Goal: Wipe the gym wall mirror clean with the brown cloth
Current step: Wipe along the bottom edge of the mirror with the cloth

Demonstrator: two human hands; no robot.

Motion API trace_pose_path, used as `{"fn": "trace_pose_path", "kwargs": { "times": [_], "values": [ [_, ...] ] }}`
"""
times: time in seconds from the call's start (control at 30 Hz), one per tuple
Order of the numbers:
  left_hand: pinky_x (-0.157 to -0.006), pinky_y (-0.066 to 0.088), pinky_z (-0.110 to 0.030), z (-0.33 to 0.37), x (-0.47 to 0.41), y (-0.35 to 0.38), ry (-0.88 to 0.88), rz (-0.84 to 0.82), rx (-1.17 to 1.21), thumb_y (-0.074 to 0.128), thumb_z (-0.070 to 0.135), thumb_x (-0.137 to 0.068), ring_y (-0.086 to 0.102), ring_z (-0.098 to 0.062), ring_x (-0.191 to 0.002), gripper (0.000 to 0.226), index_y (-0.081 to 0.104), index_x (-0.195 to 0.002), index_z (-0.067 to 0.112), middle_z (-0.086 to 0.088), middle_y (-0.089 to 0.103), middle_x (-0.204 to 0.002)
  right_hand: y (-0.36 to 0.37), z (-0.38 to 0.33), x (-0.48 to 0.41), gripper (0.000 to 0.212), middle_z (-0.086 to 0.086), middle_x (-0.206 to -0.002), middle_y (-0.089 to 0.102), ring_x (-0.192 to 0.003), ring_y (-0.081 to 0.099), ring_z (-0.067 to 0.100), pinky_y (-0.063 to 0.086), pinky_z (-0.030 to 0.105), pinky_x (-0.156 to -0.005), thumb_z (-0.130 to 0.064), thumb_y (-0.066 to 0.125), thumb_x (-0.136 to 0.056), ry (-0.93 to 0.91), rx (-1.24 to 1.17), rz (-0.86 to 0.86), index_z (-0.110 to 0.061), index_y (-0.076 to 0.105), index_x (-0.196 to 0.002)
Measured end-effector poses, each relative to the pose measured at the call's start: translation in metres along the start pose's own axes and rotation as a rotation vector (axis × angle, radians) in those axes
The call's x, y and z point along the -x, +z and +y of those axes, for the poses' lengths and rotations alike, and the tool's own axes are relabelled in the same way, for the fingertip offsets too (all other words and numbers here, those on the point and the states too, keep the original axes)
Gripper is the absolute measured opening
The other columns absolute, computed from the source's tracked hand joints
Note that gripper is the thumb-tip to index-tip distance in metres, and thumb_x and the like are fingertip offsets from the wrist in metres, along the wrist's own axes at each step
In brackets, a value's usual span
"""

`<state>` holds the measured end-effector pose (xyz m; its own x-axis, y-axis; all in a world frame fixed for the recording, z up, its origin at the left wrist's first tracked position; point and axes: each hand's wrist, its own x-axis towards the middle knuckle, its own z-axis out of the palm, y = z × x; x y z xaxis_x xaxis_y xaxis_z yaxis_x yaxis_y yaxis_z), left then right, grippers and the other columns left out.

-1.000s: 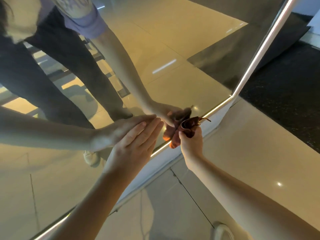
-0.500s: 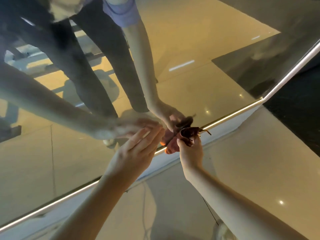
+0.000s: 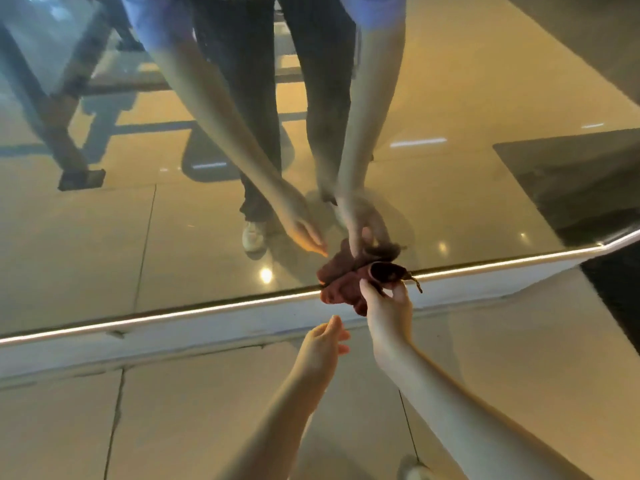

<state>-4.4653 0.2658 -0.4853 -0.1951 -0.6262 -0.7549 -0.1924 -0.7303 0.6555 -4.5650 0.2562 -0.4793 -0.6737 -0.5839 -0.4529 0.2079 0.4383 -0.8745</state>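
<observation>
Glossy beige floor tiles [image 3: 207, 427], white skirting [image 3: 173, 337], glowing light strip [image 3: 173, 315], dark mat [image 3: 620, 299] at right

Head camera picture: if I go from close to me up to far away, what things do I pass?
floor tiles → left hand, open → right hand → brown cloth, which the right hand pinches at the glass's bottom edge → mirror
</observation>
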Motion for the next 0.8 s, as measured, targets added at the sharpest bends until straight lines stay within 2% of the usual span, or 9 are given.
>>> {"fn": "trace_pose_path", "kwargs": {
  "times": [0.17,0.23,0.3,0.37,0.43,0.57,0.63,0.73,0.8],
  "values": [
    [-0.101,0.046,-0.038,0.009,-0.003,0.034,-0.019,-0.003,0.507,0.03,0.038,-0.109,0.066,-0.015,-0.1,0.04,0.066,-0.107,0.019,-0.002,0.073,-0.109,-0.004,-0.002,0.007,0.012,0.002,-0.096,0.07,-0.092,0.065,0.023,0.047,0.028,-0.076,-0.018,0.068,-0.09,-0.026,0.19,-0.133,-0.017,0.067,-0.102],
    [-0.099,0.049,-0.037,0.02,-0.006,0.042,-0.04,0.064,0.725,0.035,0.036,-0.109,0.067,-0.019,-0.103,0.037,0.065,-0.108,0.015,-0.005,0.073,-0.104,-0.011,-0.007,0.006,0.007,0.001,-0.091,0.071,-0.091,0.065,0.021,0.045,0.027,-0.074,-0.016,0.066,-0.089,-0.027,0.248,-0.205,-0.023,0.069,-0.089],
    [-0.092,0.054,-0.038,0.031,-0.011,0.048,-0.079,0.146,0.875,0.043,0.031,-0.108,0.066,-0.026,-0.1,0.028,0.061,-0.107,0.01,-0.011,0.07,-0.102,-0.019,-0.016,0.003,0.016,0.002,-0.086,0.07,-0.087,0.063,0.022,0.044,0.028,-0.071,-0.015,0.065,-0.089,-0.018,0.322,-0.247,-0.025,0.067,-0.077],
    [-0.079,0.056,-0.037,0.042,-0.013,0.052,-0.118,0.196,1.001,0.048,0.02,-0.106,0.065,-0.027,-0.087,0.016,0.057,-0.103,0.008,-0.015,0.065,-0.096,-0.026,-0.027,0.002,0.025,0.001,-0.074,0.064,-0.077,0.058,0.021,0.043,0.029,-0.065,-0.013,0.063,-0.091,-0.002,0.376,-0.245,-0.023,0.063,-0.068],
    [-0.076,0.056,-0.037,0.054,-0.012,0.056,-0.163,0.236,1.087,0.05,0.012,-0.104,0.061,-0.024,-0.077,0.008,0.055,-0.1,0.008,-0.014,0.061,-0.089,-0.029,-0.035,0.0,0.029,-0.001,-0.067,0.059,-0.076,0.056,0.023,0.046,0.035,-0.069,-0.01,0.06,-0.091,-0.003,0.392,-0.209,-0.02,0.06,-0.064],
    [-0.081,0.054,-0.034,0.062,-0.008,0.052,-0.221,0.282,1.216,0.056,0.01,-0.101,0.059,-0.026,-0.079,0.011,0.054,-0.11,0.004,-0.016,0.058,-0.087,-0.029,-0.045,0.006,0.021,0.001,-0.071,0.062,-0.076,0.061,0.021,0.054,0.045,-0.083,-0.008,0.055,-0.094,0.058,0.242,-0.134,-0.015,0.064,-0.076],
    [-0.082,0.051,-0.032,0.06,-0.01,0.041,-0.241,0.326,1.242,0.059,0.015,-0.101,0.057,-0.024,-0.08,0.018,0.053,-0.114,0.005,-0.015,0.057,-0.09,-0.026,-0.048,0.008,0.017,0.003,-0.078,0.064,-0.08,0.063,0.02,0.054,0.042,-0.082,-0.007,0.053,-0.095,0.085,0.177,-0.141,-0.013,0.063,-0.083],
    [-0.085,0.05,-0.036,0.058,-0.01,0.02,-0.24,0.397,1.259,0.058,0.018,-0.101,0.057,-0.022,-0.08,0.029,0.053,-0.126,0.004,-0.015,0.061,-0.099,-0.019,-0.053,0.014,0.015,0.004,-0.094,0.064,-0.089,0.065,0.018,0.052,0.031,-0.076,-0.009,0.052,-0.098,0.126,0.092,-0.18,-0.012,0.062,-0.11],
    [-0.087,0.051,-0.038,0.058,-0.009,0.009,-0.2,0.42,1.287,0.056,0.017,-0.102,0.059,-0.023,-0.084,0.034,0.051,-0.134,0.005,-0.016,0.062,-0.107,-0.013,-0.056,0.018,0.014,0.003,-0.094,0.064,-0.09,0.064,0.017,0.05,0.028,-0.075,-0.009,0.053,-0.098,0.16,0.043,-0.206,-0.011,0.062,-0.108]
  ]
}}
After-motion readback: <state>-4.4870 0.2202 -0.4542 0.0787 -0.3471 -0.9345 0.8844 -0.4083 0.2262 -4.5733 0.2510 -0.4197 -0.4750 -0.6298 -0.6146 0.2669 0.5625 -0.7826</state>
